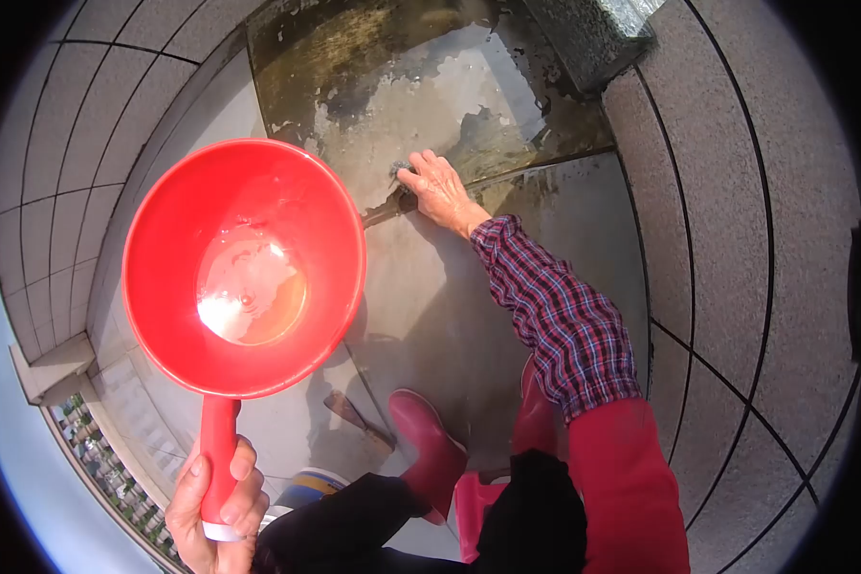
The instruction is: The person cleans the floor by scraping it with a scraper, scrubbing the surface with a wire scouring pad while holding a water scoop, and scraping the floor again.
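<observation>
Round red plastic dipper (158,263), small dark-grey scrubber (400,167)
On my feed, left hand (193,521) clenches the handle (222,430); right hand (440,194) grasps the scrubber at wet stone flooring (392,110)

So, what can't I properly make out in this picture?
All in the head view:
Dark wad: mostly covered by the right hand, so its shape is unclear.
Floor behind the dipper: hidden by its bowl.
Pink thing: largely hidden by the legs.
Blue tub: partly blocked by a leg; contents not visible.
Stone block: cut off by the top edge.
</observation>
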Tool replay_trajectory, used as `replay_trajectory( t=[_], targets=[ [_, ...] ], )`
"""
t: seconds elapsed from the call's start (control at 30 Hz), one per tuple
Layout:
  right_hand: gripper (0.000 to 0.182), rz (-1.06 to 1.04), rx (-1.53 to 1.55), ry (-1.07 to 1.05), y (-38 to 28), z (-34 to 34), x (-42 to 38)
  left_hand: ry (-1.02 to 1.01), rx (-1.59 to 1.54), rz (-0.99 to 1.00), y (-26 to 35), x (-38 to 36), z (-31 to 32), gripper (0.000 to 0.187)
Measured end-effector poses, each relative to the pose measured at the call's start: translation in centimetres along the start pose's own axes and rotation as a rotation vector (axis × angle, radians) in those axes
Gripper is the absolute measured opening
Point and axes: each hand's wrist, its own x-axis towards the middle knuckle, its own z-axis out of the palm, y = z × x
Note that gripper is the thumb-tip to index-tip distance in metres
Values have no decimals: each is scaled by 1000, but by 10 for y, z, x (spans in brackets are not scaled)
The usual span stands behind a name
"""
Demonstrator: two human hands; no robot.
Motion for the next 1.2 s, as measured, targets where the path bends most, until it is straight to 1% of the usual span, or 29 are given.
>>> replay_trajectory(
  t=[0.03,0.07,0.1,0.17,0.2,0.23,0.27,0.3,0.33,0.37,0.4,0.43,0.47,0.5,0.53,0.57,0.63,0.67,0.7,0.73,0.8,0.83,0.87,0.93,1.0,1.03,1.1,1.17,1.2],
  targets=[
    [22,186,-104,-83,34,-29,8,-31,-96,-42,-3,1,0,50],
    [23,306,-171,-59,68,-58,11,-74,-192,-86,-4,3,2,51],
    [19,325,-285,-14,103,-81,7,-79,-192,-84,-2,2,10,51],
    [32,507,-244,196,148,-106,-10,-23,-200,-171,5,-5,29,53],
    [28,526,-235,268,150,-87,-17,-44,-243,-146,5,-5,32,54],
    [25,553,-228,342,142,-64,-21,-63,-246,-155,6,-4,29,54],
    [31,554,-186,257,91,-68,-4,-51,-183,-127,9,-5,24,54],
    [29,521,-151,173,53,-52,2,-29,-116,-101,11,-5,22,54],
    [28,459,-87,119,20,-24,3,-67,-149,-118,9,-3,24,52],
    [25,357,24,56,-16,-5,1,-65,-140,-125,5,-1,23,52],
    [24,298,92,-32,-47,20,-3,-97,-153,-101,2,2,20,52],
    [24,295,92,-20,-56,28,-6,-131,-166,-73,0,4,19,51],
    [24,142,141,-40,-62,35,-8,-28,-215,-61,-11,2,54,50],
    [23,-3,202,-68,-74,35,-7,-15,-203,-55,-11,4,52,50],
    [23,12,132,-14,-54,27,-11,-40,-223,-110,-12,7,43,49],
    [23,28,62,35,-14,-4,-10,-61,-246,-168,-12,9,35,49],
    [25,330,-107,-48,61,-62,-3,-69,-228,-202,-12,10,32,48],
    [30,426,-193,-29,98,-86,-9,-48,-248,-207,-11,6,36,49],
    [32,412,-248,55,126,-110,-21,-35,-278,-211,-10,3,40,49],
    [32,403,-266,53,130,-113,-21,-57,-243,-234,-4,1,39,50],
    [33,724,-395,207,136,-107,-24,-66,-238,-219,-4,0,43,50],
    [34,727,-362,180,105,-98,-11,-84,-217,-206,-5,1,43,50],
    [34,615,-206,262,88,-67,-4,-93,-191,-194,-6,2,43,50],
    [32,469,-123,189,21,-17,15,-104,-140,-171,-9,4,42,49],
    [17,308,2,38,-43,24,20,-129,-104,-119,-13,7,41,49],
    [13,230,50,57,-67,45,17,-143,-90,-88,-14,8,40,49],
    [14,65,118,302,-75,33,9,-167,-99,-119,-17,14,39,49],
    [17,89,33,14,-16,12,14,-168,-112,-215,-19,13,35,48],
    [19,167,-67,29,19,-11,19,-95,-76,-212,-17,10,31,47]
  ],
)
